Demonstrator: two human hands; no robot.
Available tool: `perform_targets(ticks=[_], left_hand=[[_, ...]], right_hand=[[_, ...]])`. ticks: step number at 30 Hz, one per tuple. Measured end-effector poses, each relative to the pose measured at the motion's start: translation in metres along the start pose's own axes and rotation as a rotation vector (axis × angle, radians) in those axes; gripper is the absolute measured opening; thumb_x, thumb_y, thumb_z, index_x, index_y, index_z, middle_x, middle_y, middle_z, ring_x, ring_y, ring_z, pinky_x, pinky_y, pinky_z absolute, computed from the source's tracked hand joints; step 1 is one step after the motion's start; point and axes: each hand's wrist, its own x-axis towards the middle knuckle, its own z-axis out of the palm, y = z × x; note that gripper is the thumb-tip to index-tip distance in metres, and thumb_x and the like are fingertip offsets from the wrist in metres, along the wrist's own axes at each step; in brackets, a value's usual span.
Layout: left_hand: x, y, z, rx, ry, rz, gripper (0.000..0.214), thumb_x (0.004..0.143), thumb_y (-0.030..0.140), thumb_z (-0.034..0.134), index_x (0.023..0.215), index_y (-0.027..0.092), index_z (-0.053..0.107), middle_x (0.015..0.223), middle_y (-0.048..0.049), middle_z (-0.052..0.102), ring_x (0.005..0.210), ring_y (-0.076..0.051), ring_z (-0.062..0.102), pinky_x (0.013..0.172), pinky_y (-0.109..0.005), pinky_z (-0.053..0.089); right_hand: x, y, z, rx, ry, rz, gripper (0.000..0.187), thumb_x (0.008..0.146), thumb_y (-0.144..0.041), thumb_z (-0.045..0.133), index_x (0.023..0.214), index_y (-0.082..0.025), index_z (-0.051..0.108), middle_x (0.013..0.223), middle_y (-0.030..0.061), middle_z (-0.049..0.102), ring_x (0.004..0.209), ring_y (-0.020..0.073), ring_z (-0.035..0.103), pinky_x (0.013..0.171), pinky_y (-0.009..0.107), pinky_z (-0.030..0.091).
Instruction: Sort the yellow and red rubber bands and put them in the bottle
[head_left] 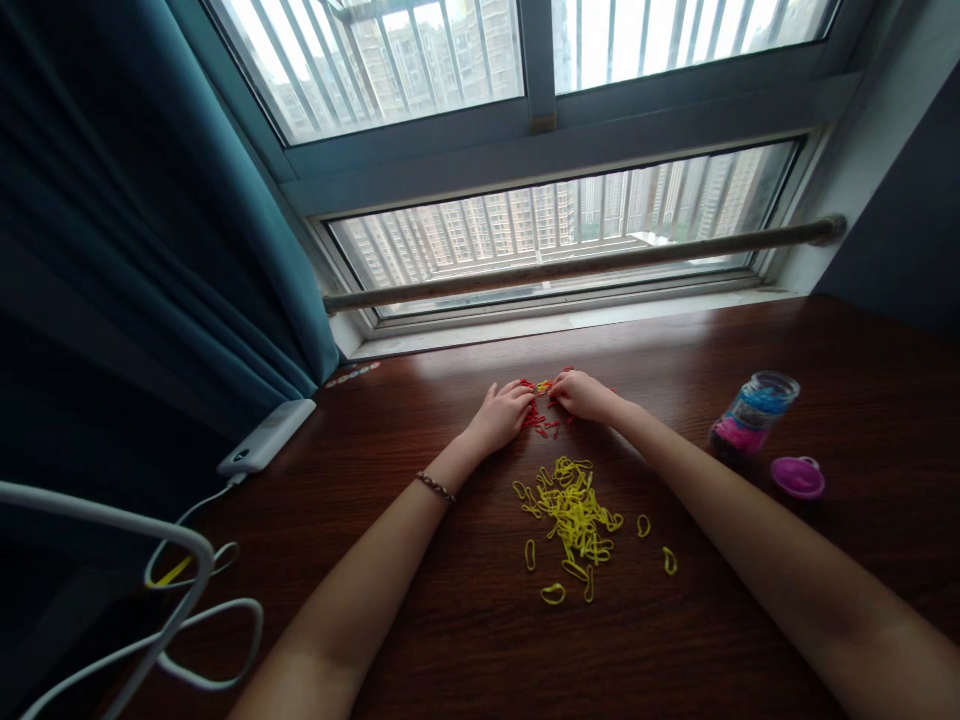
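Note:
Both my hands reach far forward over a dark wooden table (420, 620). My left hand (501, 412) lies palm down with curled fingers on a small heap of red rubber bands (541, 422). My right hand (582, 393) rests on the same heap from the right, fingers bent, pinching among the red bands; what it grips is too small to name. A few yellow ones show between the two hands. Nearer to me lies a loose pile of yellow rubber bands (576, 515), apart from both hands. A beaded bracelet (435, 486) is on my left wrist.
An open clear jar (752, 415) with blue and pink bands stands at the right, its purple lid (798, 477) beside it. A white power bank (266, 436) with cables (187, 560) lies at the left, by a teal curtain (150, 220). A window with a rail (585, 265) lies beyond.

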Motion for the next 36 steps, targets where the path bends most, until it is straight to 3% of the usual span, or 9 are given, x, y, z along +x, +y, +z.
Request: perform_targets(ticks=[11,18,23,25,28,31,33,34,36], left_hand=[[0.000,-0.004,0.006,0.026,-0.007,-0.053,0.027,0.088,0.025,0.036,0.107,0.019,0.055,0.118,-0.0095,0.050,0.118,-0.022,0.037,0.099,-0.049,0.027],[0.004,-0.004,0.002,-0.104,0.145,-0.031,0.024,0.086,0.019,0.040,0.102,0.016,0.058,0.109,-0.0106,0.053,0.105,-0.020,0.048,0.094,-0.039,0.037],[0.004,-0.007,-0.005,-0.206,0.261,-0.078,0.015,0.079,0.013,0.047,0.088,0.015,0.060,0.091,-0.0067,0.056,0.085,-0.017,0.055,0.079,-0.029,0.045],[0.003,-0.008,-0.006,-0.188,0.275,-0.107,0.012,0.078,0.011,0.048,0.080,0.015,0.059,0.084,-0.0052,0.056,0.079,-0.016,0.055,0.075,-0.028,0.046],[0.002,-0.008,-0.007,-0.171,0.268,-0.112,0.013,0.077,0.010,0.048,0.076,0.015,0.059,0.079,-0.0044,0.057,0.074,-0.015,0.055,0.071,-0.027,0.045],[0.002,-0.006,-0.007,-0.195,0.269,-0.110,0.015,0.077,0.009,0.048,0.081,0.015,0.061,0.081,-0.0051,0.060,0.076,-0.016,0.056,0.072,-0.028,0.045],[0.003,-0.004,-0.008,-0.254,0.264,-0.121,0.016,0.077,0.011,0.049,0.084,0.015,0.062,0.084,-0.0056,0.062,0.078,-0.016,0.057,0.074,-0.028,0.046],[0.003,-0.003,-0.008,-0.302,0.254,-0.134,0.015,0.077,0.012,0.050,0.085,0.015,0.063,0.084,-0.0056,0.063,0.077,-0.016,0.057,0.073,-0.028,0.046],[0.004,-0.001,-0.009,-0.441,0.215,-0.165,0.014,0.077,0.016,0.052,0.085,0.014,0.064,0.083,-0.0056,0.064,0.075,-0.015,0.058,0.071,-0.028,0.047]], right_hand=[[-0.004,-0.005,-0.001,0.022,0.053,0.112,0.016,0.074,-0.018,0.055,0.078,-0.019,0.070,0.080,0.0057,0.069,0.079,0.0178,0.062,0.074,0.022,0.042],[-0.005,-0.008,0.007,0.081,0.160,0.195,0.025,0.072,-0.017,0.057,0.097,-0.018,0.058,0.074,0.0030,0.067,0.068,0.0146,0.061,0.063,0.021,0.043],[-0.003,-0.007,-0.005,0.423,0.282,0.276,0.023,0.066,-0.014,0.062,0.089,-0.014,0.057,0.070,0.0030,0.066,0.063,0.0135,0.060,0.061,0.023,0.045],[-0.004,-0.007,-0.016,0.675,0.105,0.281,0.019,0.065,-0.013,0.062,0.084,-0.012,0.059,0.070,0.0044,0.066,0.062,0.0130,0.061,0.059,0.022,0.047],[-0.012,-0.011,-0.035,1.000,-0.417,0.177,0.018,0.064,-0.018,0.065,0.080,-0.011,0.061,0.069,0.0043,0.066,0.063,0.0129,0.063,0.058,0.022,0.049],[-0.020,-0.017,-0.047,1.066,-0.881,0.129,0.032,0.059,-0.025,0.071,0.087,-0.012,0.063,0.075,0.0051,0.067,0.063,0.0139,0.064,0.055,0.022,0.050],[-0.022,-0.019,-0.047,1.055,-0.968,0.161,0.038,0.057,-0.027,0.073,0.091,-0.013,0.064,0.080,0.0063,0.068,0.063,0.0136,0.064,0.053,0.021,0.050],[-0.021,-0.018,-0.045,1.058,-0.926,0.185,0.037,0.058,-0.028,0.072,0.091,-0.013,0.064,0.081,0.0066,0.068,0.062,0.0131,0.064,0.051,0.019,0.049],[-0.018,-0.012,-0.038,1.083,-0.709,0.235,0.031,0.062,-0.030,0.070,0.086,-0.013,0.064,0.078,0.0067,0.068,0.059,0.0117,0.063,0.047,0.017,0.047]])
